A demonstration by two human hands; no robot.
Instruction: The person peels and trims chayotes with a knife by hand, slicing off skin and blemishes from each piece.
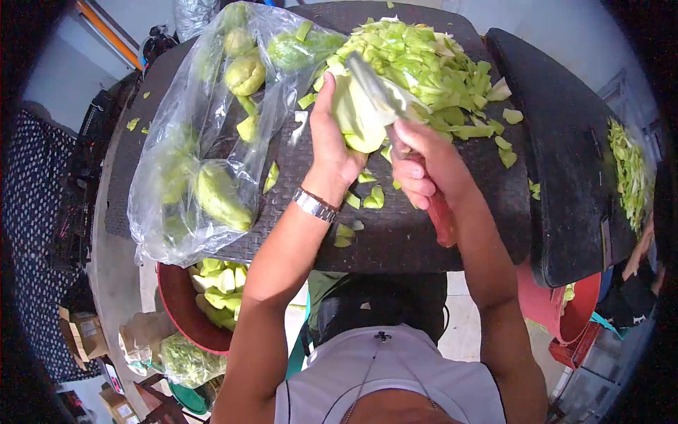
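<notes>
My left hand (333,138) is wrapped round a pale, peeled chayote (355,119) from its left side. My right hand (432,168) grips a knife (442,220) by its red handle. The knife's blade lies against or just over the chayote's upper face; I cannot tell whether it is cutting in. Right behind both hands rises a heap of green peelings (431,71). On the left, a clear plastic bag (159,226) holds several whole chayotes (222,194). Loose peel scraps (374,198) lie below my hands on the dark woven-textured table (296,244).
A second black table (565,177) adjoins on the right, with shredded green pieces (626,173) at its far side. Below left stands a red tub (176,311) of peeled chayotes. Another red tub (590,300) is below right. A bag of greens (191,359) sits low on the left.
</notes>
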